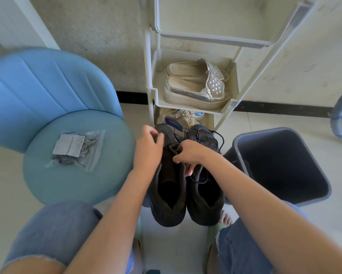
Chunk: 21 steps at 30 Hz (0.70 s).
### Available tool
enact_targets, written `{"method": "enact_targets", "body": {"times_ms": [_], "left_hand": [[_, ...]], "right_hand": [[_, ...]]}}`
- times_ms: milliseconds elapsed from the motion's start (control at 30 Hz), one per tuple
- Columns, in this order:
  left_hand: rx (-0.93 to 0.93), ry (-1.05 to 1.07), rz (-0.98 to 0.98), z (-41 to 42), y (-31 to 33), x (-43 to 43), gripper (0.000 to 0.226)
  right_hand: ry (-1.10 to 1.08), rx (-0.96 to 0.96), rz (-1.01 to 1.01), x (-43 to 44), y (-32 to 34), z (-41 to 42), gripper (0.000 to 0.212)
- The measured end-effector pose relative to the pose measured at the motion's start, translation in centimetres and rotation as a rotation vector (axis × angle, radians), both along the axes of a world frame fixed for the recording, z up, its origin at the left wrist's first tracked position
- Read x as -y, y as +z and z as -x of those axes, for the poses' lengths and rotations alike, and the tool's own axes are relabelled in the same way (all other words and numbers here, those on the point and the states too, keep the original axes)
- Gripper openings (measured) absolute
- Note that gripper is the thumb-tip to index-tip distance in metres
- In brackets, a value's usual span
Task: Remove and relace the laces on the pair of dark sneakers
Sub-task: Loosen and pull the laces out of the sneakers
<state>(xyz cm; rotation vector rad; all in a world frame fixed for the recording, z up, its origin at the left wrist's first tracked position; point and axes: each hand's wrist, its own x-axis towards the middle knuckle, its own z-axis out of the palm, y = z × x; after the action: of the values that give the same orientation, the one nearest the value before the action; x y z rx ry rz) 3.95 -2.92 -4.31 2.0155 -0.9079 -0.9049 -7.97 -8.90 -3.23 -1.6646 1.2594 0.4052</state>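
The left sneaker (169, 186) and right sneaker (204, 186) are sitting side by side on the floor (265, 123), toes toward the shoe rack (193, 104). Unlacing seems to be going on: the right hand (187, 155) is pinching the left sneaker's lace (173, 146), which next needs drawing out of the eyelets 1 row at a time. The left hand (148, 147) is curling over the forefoot, but blur is hiding whether it is gripping.

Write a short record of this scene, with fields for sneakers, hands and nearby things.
sneakers: two dark sneakers, side by side on the floor
loose lace: on the sneaker nearer the bin
left hand: over the other sneaker's toe, blurred, grip unclear
right hand: fingers curled on that sneaker's lace
chair: blue, clear bag on seat
bin: grey, open
rack: silver shoes on shelf
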Motion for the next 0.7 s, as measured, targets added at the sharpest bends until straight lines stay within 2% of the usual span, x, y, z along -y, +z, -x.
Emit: {"method": "enact_targets", "body": {"times_ms": [33, 67, 133, 200, 267, 367, 467, 533, 600, 667, 700], "left_hand": [[0.162, -0.129, -0.02, 0.1, -0.3, -0.3, 0.015], [0.231, -0.232, -0.066, 0.0, -0.6, -0.5, 0.017], [0.29, -0.376, -0.184, -0.3, -0.9, -0.6, 0.013], [0.309, -0.431, -0.241, -0.5, -0.8, -0.6, 0.007], [0.368, -0.335, -0.225, -0.6, -0.6, -0.6, 0.007], [0.357, -0.051, -0.17, -1.4, -0.3, -0.7, 0.015], [0.366, -0.045, -0.196, -1.6, -0.1, -0.6, 0.021], [0.492, -0.067, -0.302, -1.2, 0.2, -0.8, 0.041], [0.646, -0.055, -0.308, -0.8, 0.7, -0.9, 0.051], [0.717, -0.084, -0.193, -0.9, 1.0, -0.7, 0.037], [0.664, -0.113, -0.156, -1.0, 1.1, -0.6, 0.027]], "right_hand": [[0.002, -0.002, 0.004, 0.0, 0.0, 0.0, 0.009], [0.001, -0.007, 0.014, -0.1, 0.0, 0.0, 0.01], [-0.01, -0.016, 0.031, 0.0, 0.0, 0.1, 0.013], [-0.002, -0.024, 0.036, 0.0, 0.0, 0.1, 0.012], [0.006, -0.025, 0.04, -0.1, 0.1, 0.0, 0.01], [0.008, -0.026, 0.053, -0.1, 0.0, 0.0, 0.013], [0.009, -0.032, 0.042, -0.2, 0.1, 0.0, 0.016], [0.057, -0.078, 0.182, -0.2, 0.0, -0.3, 0.023], [0.077, -0.109, 0.491, -0.1, -0.2, -0.7, 0.021], [0.002, 0.019, 0.649, 0.2, -0.5, -1.0, 0.013], [-0.004, 0.09, 0.651, 0.3, -0.7, -1.2, 0.013]]}}
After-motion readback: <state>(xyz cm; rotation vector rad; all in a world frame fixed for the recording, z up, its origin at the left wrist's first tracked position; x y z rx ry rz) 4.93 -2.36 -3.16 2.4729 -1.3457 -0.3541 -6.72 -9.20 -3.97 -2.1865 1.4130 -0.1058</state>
